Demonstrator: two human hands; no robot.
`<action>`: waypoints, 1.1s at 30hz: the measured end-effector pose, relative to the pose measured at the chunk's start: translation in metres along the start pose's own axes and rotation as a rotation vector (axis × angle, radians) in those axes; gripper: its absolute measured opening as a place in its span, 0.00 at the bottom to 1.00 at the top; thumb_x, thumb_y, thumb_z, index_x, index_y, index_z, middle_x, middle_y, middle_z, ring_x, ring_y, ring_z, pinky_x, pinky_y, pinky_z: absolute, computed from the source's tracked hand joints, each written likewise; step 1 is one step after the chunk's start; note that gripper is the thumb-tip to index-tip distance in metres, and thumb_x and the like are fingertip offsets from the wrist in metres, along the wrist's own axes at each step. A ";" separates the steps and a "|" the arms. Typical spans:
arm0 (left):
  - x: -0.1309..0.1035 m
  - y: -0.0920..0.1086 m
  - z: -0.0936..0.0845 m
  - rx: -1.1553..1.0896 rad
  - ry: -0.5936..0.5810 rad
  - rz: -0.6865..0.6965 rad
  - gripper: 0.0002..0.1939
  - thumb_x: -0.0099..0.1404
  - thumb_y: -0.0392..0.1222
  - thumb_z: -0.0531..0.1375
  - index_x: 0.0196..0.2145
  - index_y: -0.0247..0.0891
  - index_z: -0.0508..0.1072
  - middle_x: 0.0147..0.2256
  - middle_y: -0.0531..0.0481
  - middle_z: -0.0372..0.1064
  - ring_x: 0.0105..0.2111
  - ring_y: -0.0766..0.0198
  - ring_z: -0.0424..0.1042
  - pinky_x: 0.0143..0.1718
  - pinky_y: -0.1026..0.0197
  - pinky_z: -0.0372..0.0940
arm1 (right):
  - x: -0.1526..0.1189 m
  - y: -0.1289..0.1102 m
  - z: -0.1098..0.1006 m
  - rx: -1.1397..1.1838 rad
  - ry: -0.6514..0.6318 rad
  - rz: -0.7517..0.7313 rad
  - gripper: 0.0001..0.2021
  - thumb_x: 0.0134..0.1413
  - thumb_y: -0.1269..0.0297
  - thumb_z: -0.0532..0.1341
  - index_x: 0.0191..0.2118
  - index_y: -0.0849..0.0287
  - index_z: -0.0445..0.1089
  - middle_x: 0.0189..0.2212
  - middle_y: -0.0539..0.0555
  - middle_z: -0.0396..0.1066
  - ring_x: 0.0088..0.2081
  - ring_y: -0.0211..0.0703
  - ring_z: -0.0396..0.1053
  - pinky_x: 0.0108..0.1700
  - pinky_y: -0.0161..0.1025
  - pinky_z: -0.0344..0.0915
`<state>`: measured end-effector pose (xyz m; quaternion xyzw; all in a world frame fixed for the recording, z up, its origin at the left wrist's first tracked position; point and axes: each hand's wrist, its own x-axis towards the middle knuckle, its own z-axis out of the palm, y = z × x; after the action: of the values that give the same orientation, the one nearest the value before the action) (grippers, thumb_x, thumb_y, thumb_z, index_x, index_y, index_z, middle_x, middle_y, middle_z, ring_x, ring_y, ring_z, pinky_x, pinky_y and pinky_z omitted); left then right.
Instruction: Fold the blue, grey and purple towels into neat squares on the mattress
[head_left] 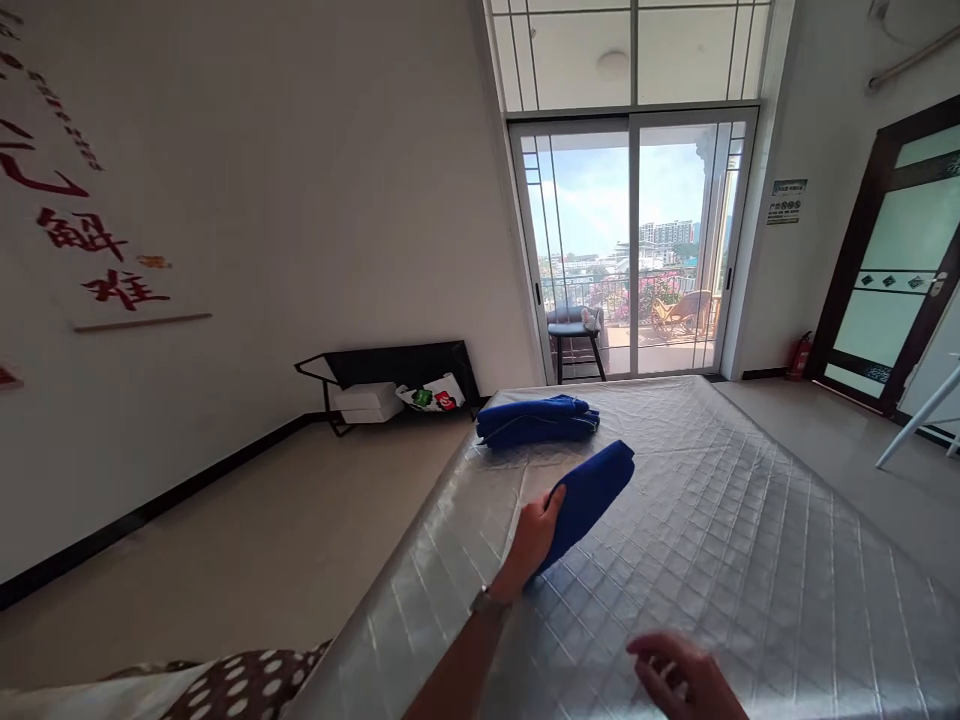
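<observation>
My left hand point(538, 525), with a watch on its wrist, grips a folded blue cloth point(592, 495) by its left edge, thumb on top. The cloth is held over the middle of a silvery quilted mattress point(720, 500), tilted up to the right. Farther back on the mattress lies a stack of folded blue cloth point(536, 420). Near the bottom of the view, my right hand point(675, 668) hovers over the mattress, slightly blurred, its fingers curled but apart and holding nothing.
Brown polka-dot fabric point(244, 685) lies at the lower left. By the left wall stands a black rack point(397, 365) with white blocks point(366, 402) and a bag point(433, 395). Behind the mattress is a sliding glass door point(634, 240); a fire extinguisher point(799, 357) stands at right.
</observation>
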<state>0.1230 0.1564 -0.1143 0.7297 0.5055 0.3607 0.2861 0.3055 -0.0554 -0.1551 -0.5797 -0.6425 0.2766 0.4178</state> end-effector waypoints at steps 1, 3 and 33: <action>-0.012 0.010 0.006 -0.188 -0.031 -0.035 0.30 0.68 0.66 0.49 0.37 0.38 0.78 0.29 0.48 0.75 0.30 0.59 0.72 0.32 0.60 0.65 | 0.006 -0.009 -0.008 0.128 -0.012 0.055 0.16 0.63 0.48 0.56 0.45 0.51 0.75 0.35 0.53 0.77 0.34 0.42 0.76 0.34 0.36 0.73; -0.031 0.032 0.023 -0.569 -0.094 -0.128 0.32 0.61 0.71 0.55 0.36 0.36 0.77 0.26 0.51 0.72 0.25 0.63 0.69 0.27 0.62 0.62 | 0.016 -0.025 -0.022 0.313 0.002 0.118 0.23 0.59 0.42 0.59 0.51 0.51 0.73 0.41 0.56 0.76 0.41 0.47 0.75 0.38 0.41 0.74; -0.088 0.054 0.060 -0.332 -0.521 0.139 0.12 0.56 0.41 0.64 0.37 0.43 0.66 0.31 0.56 0.69 0.31 0.65 0.70 0.34 0.62 0.65 | 0.024 0.015 -0.051 0.808 -0.014 0.153 0.33 0.52 0.53 0.65 0.64 0.47 0.60 0.43 0.52 0.73 0.39 0.42 0.72 0.36 0.39 0.70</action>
<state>0.1806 0.0520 -0.1273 0.7737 0.2981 0.2580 0.4959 0.3573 -0.0359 -0.1377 -0.4133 -0.4402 0.5409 0.5855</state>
